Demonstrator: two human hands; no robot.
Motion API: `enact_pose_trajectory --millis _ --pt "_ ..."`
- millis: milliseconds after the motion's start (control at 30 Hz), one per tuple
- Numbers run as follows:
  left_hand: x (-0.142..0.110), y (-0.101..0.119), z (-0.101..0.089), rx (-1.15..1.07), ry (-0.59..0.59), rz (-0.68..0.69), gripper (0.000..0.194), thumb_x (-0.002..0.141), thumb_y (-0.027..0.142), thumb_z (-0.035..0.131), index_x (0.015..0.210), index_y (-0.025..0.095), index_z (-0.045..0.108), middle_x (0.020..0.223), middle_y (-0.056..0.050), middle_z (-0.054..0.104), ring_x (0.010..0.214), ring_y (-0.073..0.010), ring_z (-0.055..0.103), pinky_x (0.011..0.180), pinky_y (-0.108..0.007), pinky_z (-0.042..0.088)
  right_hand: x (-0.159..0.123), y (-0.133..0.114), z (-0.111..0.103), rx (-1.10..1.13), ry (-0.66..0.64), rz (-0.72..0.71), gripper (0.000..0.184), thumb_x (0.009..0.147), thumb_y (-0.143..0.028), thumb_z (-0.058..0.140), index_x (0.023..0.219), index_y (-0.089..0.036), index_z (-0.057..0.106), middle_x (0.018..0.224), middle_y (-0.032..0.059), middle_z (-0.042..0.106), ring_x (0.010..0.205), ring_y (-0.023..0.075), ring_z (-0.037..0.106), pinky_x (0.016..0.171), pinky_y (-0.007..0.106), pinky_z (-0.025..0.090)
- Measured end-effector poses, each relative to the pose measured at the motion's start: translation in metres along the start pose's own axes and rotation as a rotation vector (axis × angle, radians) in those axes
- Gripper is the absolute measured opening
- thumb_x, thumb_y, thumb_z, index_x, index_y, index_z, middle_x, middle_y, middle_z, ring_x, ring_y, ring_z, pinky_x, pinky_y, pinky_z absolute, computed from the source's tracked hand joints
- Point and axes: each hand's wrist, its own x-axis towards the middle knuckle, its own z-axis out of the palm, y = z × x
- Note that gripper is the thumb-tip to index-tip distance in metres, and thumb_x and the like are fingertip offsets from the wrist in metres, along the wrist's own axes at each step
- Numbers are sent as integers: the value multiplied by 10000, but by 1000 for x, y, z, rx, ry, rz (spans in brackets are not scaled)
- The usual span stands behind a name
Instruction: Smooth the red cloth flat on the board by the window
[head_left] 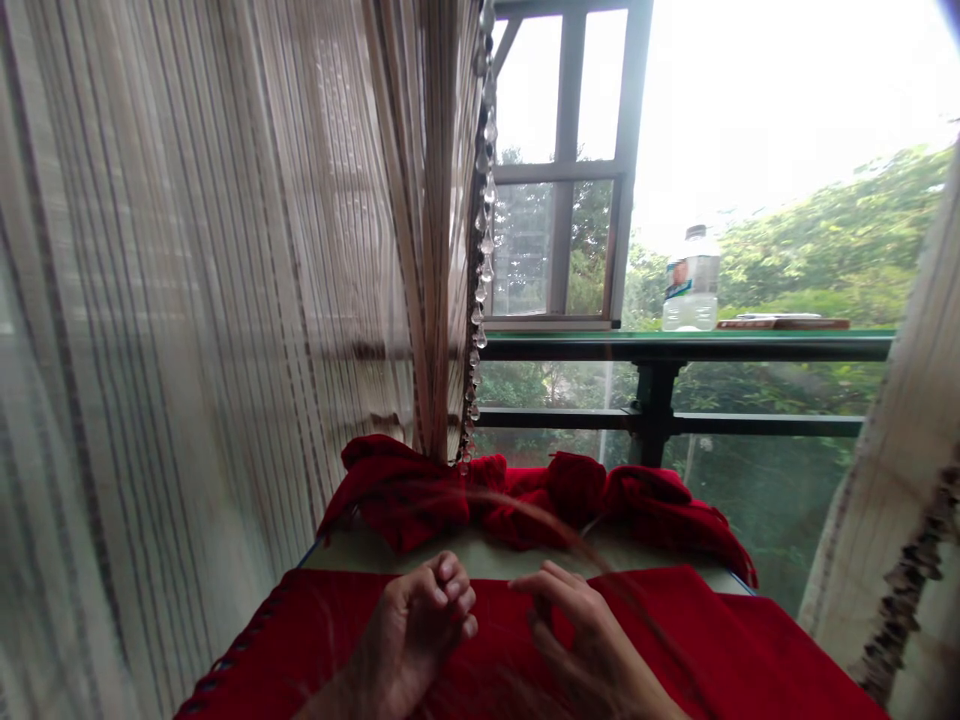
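Observation:
My left hand (416, 625) is curled into a loose fist over a red cloth (712, 640) spread on a table. My right hand (577, 625) hovers beside it with fingers bent and pinched, and a thin thread seems to run up from it over the cloth. I cannot make out anything else in either hand. A bunched part of the red cloth (525, 495) lies heaped at the table's far edge, with a strip of pale tabletop (360, 550) showing in front of it.
A striped sheer curtain (187, 300) hangs on the left with a string of clear beads (484, 250) along its edge. Another curtain (900, 500) hangs at right. Beyond is a dark railing (675, 348) with a plastic bottle (691, 280) on a ledge, and trees.

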Motion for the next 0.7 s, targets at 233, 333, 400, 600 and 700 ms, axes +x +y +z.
enact_pose_trajectory --millis 233,333,400,600,700 --pt "-2 0 7 69 22 22 278 624 129 817 722 212 570 764 30 542 750 -168 556 686 -318 476 -4 4 -2 9 -51 29 416 889 -106 544 1177 -293 780 887 -8 776 857 223 792 835 345 625" --pt "-3 0 10 71 16 13 264 615 146 832 705 209 592 757 24 561 765 -177 573 678 -319 484 -5 6 -2 13 -44 24 431 891 -102 549 1194 -300 782 882 -6 780 879 229 799 854 347 630" --pt "-4 0 11 65 5 11 246 620 152 832 698 206 605 755 20 568 762 -177 575 678 -320 491 -6 7 -1 9 -56 28 432 896 -105 551 1203 -300 784 880 -2 779 909 237 802 867 352 634" --pt "-5 -1 12 60 -13 5 221 630 178 841 692 200 630 763 5 593 775 -188 591 674 -324 504 -7 6 0 17 -45 50 422 898 -104 562 1193 -296 795 937 8 810 903 245 798 871 353 625" --pt "-5 -2 12 64 -13 1 218 636 187 838 697 200 630 764 4 591 779 -189 590 681 -325 507 -7 5 0 25 -43 47 439 871 -86 577 1187 -294 798 919 -2 794 886 240 795 849 338 617"
